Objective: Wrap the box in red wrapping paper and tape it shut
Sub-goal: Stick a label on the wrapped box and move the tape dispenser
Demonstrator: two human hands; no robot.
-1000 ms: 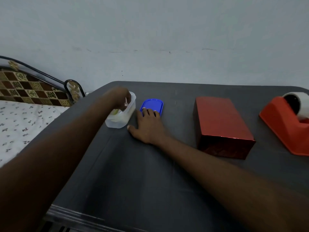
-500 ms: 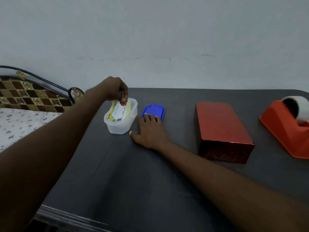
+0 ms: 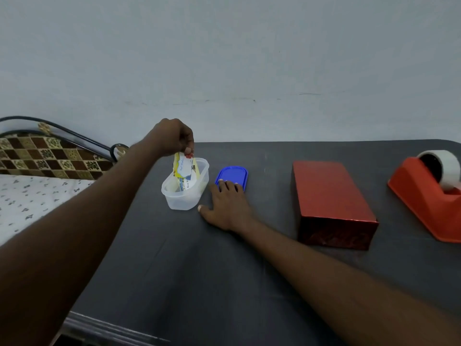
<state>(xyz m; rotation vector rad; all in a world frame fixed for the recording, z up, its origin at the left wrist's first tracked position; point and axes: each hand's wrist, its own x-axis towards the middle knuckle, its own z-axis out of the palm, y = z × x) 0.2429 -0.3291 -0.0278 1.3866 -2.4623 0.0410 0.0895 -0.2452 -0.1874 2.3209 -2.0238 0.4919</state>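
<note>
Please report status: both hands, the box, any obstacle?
Left hand pinches card over tub. Right hand flat by blue lid. Red box wrapped, untouched.

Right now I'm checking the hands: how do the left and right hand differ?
The left hand is raised above the clear tub; the right hand lies on the grey table. The left pinches a yellow card; the right holds nothing, fingers straight, tips on the blue lid. Both are bare.

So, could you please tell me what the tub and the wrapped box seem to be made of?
The tub looks like translucent, frosted plastic: the card shows dimly through its wall. The wrapped box seems covered in glossy red foil-like paper, judging by its sheen; what lies underneath is hidden.
</note>
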